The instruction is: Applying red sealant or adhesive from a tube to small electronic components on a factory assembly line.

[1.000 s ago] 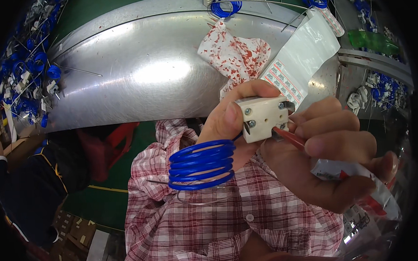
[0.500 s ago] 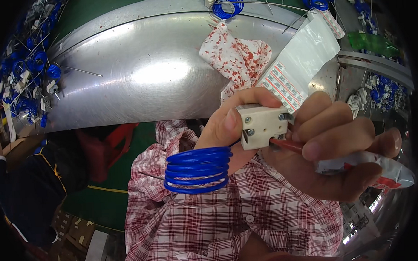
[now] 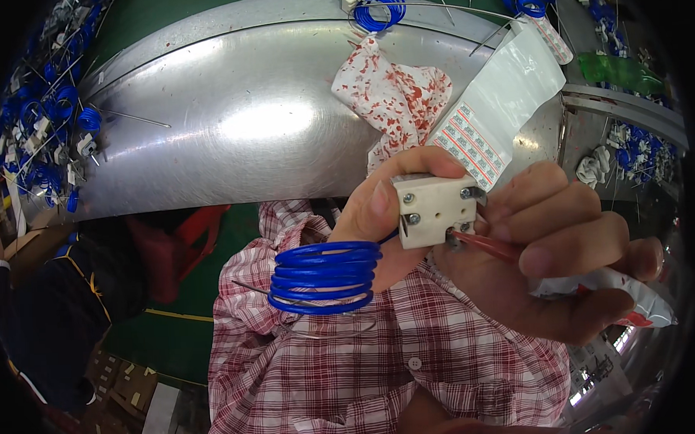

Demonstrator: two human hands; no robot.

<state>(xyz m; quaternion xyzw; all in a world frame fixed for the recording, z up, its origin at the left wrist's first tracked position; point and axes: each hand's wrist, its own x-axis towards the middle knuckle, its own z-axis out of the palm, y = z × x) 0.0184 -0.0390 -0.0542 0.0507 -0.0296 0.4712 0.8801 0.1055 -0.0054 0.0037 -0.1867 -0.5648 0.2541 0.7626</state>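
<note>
White block [image 3: 433,212] is sitting in front of our checked shirt [image 3: 353,370], pinched firmly by our left hand [image 3: 374,216]; our right hand [image 3: 567,247] is gripping a red pointed tool [image 3: 498,247], its tip at the block's lower edge. We should be bracing the block, pressing lightly. We are counting one block, one coil [image 3: 323,281] beneath, one tool, one red-spotted cloth [image 3: 397,93].

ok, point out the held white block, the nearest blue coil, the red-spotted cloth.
White block [image 3: 434,205], head view, front face.
Blue coil [image 3: 324,280], head view, middle loops.
Red-spotted cloth [image 3: 393,94], head view, middle.
</note>
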